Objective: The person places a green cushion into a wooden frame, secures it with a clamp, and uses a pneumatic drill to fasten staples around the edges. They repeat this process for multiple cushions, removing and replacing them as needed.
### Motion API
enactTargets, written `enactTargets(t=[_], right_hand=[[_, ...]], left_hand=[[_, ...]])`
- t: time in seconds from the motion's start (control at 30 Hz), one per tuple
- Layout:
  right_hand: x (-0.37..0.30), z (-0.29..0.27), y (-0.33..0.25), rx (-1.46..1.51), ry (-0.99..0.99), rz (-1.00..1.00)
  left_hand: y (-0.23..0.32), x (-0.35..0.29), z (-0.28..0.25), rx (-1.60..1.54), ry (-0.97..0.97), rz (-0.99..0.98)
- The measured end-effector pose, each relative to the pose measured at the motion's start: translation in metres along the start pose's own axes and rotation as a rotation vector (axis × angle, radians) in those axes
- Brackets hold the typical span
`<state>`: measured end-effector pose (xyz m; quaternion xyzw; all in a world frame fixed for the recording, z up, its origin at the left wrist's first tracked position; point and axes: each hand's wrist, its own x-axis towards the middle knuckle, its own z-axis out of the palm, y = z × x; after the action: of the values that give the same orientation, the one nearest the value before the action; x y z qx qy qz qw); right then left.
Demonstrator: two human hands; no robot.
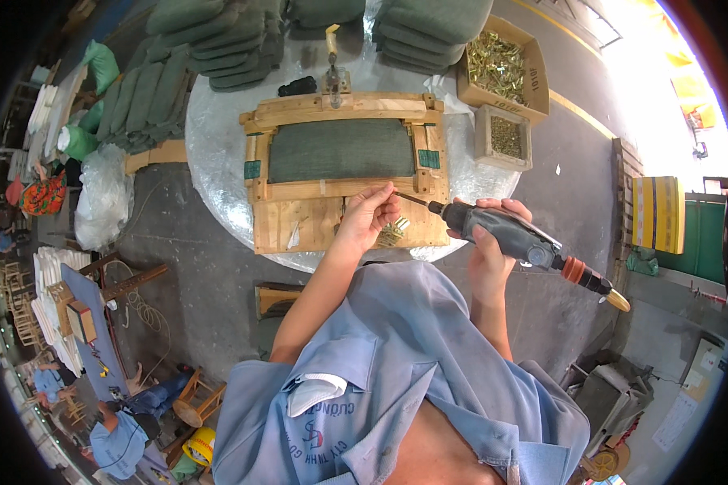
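My right hand [487, 271] is wrapped round a dark grey air screwdriver [514, 236], whose long thin bit [412, 198] points left. At the bit's tip, the thumb and fingers of my left hand [367, 217] are pinched together; whatever they hold there is too small to name. Just below that hand sit several brass-coloured metal pieces [392, 232], over the near board of a wooden jig [299, 218]. A dark green padded panel [340, 151] lies inside the jig's frame, beyond both hands. Behind it stands a clamp with a yellow handle [332, 48].
The jig rests on a round, plastic-wrapped table [218, 162]. Stacks of green panels [433, 32] stand at the back. At the back right are a cardboard box [534, 81] of brass hardware and a wooden box [505, 139] of small fasteners. Another person [120, 444] is at lower left.
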<state>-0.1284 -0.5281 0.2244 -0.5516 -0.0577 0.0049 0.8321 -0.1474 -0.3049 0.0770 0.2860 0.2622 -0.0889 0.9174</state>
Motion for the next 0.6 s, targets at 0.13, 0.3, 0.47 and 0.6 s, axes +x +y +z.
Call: enactTargets(t=[0.13,0.3,0.47,0.6], right_hand=[[0.01,-0.006,0.009,-0.005,0.009,0.035],[0.021,-0.013,0.016,0.004,0.06,0.093],[0.035,-0.02,0.023,0.034,0.067,0.105],[0.048,-0.023,0.028,0.041,0.071,0.137]], left_hand=[[-0.003,0.012,-0.002,-0.05,0.002,-0.031],[-0.004,0.021,-0.012,-0.09,-0.044,-0.049],[0.004,0.03,-0.008,-0.058,-0.09,-0.052],[0.01,0.04,-0.012,0.016,-0.1,-0.063]])
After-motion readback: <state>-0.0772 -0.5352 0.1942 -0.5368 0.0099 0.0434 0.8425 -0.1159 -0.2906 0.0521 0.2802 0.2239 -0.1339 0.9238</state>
